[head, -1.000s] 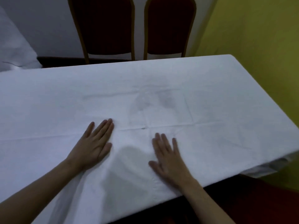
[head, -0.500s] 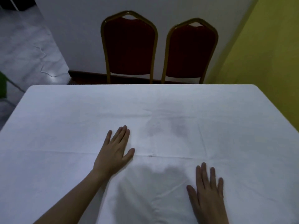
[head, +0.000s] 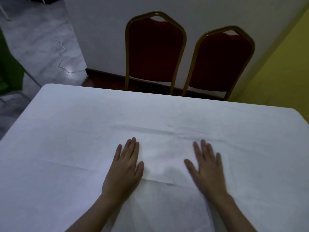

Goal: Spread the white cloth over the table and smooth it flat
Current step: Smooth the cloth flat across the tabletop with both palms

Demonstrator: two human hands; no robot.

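The rectangular table (head: 50,91) is covered across its whole visible top by the plain white woven cloth (head: 83,131), which reaches the far edge and both far corners and falls over the left edge. Beyond the far edge, two red-upholstered chairs with gold metal frames (head: 155,51) are seen against the wall.

On the cloth a long fold crease (head: 150,129) runs parallel to the far edge about midway across the top, and a shorter raised ridge (head: 160,181) lies between the two hands, nearer the near edge.

The left hand (head: 123,171) is laid flat, palm down, with fingers extended and close together, grasping nothing. The right hand (head: 207,171) is likewise flat and spread, nothing held; it is slightly blurred.

As a judgement: if both palms are pushed forward together, slack may be driven ahead and bunched into the long crease rather than removed. If heavy pressure is applied, the whole cloth could be dragged toward the far edge, leaving uneven overhang. The ridge between the hands may be missed if the strokes pass on either side of it.
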